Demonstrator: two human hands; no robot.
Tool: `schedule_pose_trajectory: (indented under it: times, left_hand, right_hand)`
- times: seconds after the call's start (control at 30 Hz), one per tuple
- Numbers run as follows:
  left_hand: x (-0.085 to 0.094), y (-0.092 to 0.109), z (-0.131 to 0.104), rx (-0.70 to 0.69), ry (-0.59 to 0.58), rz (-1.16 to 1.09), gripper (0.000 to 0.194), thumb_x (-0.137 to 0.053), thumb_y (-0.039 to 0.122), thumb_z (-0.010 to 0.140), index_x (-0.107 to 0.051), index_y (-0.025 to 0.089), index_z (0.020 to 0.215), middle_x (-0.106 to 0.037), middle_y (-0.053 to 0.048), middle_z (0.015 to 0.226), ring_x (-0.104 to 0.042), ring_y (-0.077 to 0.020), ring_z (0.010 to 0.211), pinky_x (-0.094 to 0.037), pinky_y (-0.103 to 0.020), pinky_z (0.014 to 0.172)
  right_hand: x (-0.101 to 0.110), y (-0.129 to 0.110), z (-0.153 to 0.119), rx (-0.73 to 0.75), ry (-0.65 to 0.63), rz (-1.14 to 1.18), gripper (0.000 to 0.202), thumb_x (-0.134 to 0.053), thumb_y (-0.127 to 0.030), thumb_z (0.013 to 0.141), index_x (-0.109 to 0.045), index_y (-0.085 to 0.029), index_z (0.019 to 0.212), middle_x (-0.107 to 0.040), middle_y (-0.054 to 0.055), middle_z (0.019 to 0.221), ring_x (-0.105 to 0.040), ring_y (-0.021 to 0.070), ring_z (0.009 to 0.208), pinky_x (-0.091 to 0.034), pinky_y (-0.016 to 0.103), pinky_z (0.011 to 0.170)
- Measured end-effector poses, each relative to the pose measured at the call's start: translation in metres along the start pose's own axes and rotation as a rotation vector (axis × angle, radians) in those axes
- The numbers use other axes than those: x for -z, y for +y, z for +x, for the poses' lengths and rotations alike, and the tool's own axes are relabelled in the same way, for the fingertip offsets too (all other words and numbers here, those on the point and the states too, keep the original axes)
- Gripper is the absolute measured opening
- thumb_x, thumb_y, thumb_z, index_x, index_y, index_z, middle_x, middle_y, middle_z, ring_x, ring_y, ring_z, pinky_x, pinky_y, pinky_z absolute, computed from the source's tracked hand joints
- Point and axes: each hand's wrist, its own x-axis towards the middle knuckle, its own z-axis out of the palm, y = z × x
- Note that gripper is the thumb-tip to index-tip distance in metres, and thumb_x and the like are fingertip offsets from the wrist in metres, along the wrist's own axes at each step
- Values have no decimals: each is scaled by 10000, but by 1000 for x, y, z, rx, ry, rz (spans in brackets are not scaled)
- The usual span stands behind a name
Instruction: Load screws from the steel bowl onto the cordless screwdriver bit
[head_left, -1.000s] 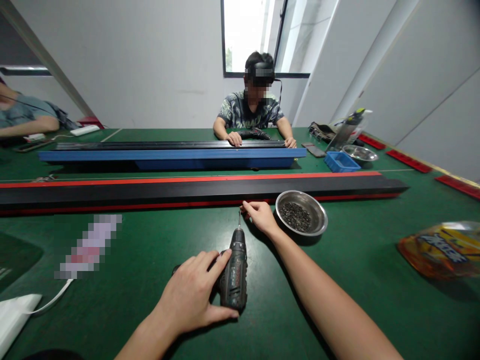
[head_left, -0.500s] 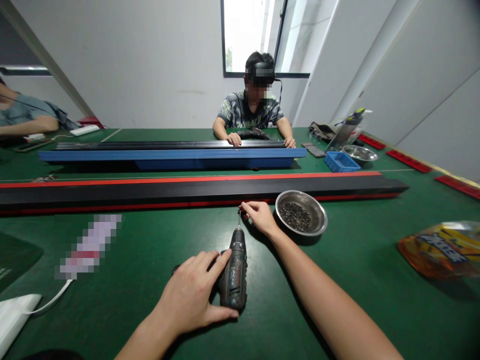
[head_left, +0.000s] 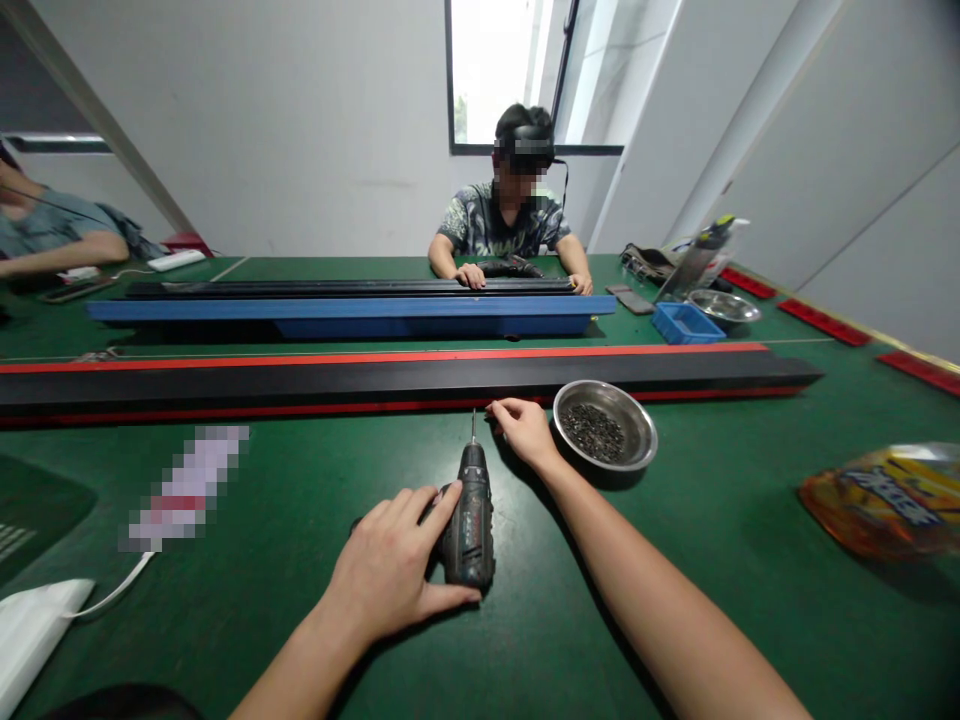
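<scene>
My left hand (head_left: 397,565) is wrapped round a black power drill (head_left: 470,530) that lies on its side on the green table, its thin bit pointing away from me. Just right of the bit tip, my right hand (head_left: 521,428) has its fingers pinched together at the near edge of a long black bar with red edges (head_left: 360,378). What the pinched fingers hold, if anything, is too small to make out. A steel bowl (head_left: 643,432) of small dark screws (head_left: 592,432) stands right beside my right hand.
Across the table a person (head_left: 510,215) rests both hands on dark strips behind a blue bar (head_left: 337,308). A small blue basket (head_left: 686,324) and another steel bowl (head_left: 724,307) stand back right. An orange-yellow bag (head_left: 885,500) lies at right, a white power strip (head_left: 45,640) at left.
The drill and my left hand have moved slightly away from me. The bit tip now sits left of my right fingers, which have shifted slightly right, apart from it.
</scene>
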Motion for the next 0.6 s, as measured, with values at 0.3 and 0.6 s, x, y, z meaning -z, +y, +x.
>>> schedule_pose_trajectory:
  times: [0.3,0.6]
  left_hand:
    - [-1,-3,10,20,-1,81,1054,-775,759,764,-424,181,1572,-641,-166,1327,-637,-356,1138,-546,-486,932]
    - [-2,-4,11,-1,-15,114,1092,-695,841,757,-419,164,1569,-664,-147,1277,-644,-325,1061,-540,-454,882]
  right_hand:
    - [17,-41,-8,24,-296,-271,468,-556,-466,989,-772,-179,690,-722,53,652,-637,189,571,-422,286,583]
    - [107,-78,-6,-100,-372,-519,501,-614,-558,968,-787,-186,681,-733,74,674,-666,201,613,-476,289,660]
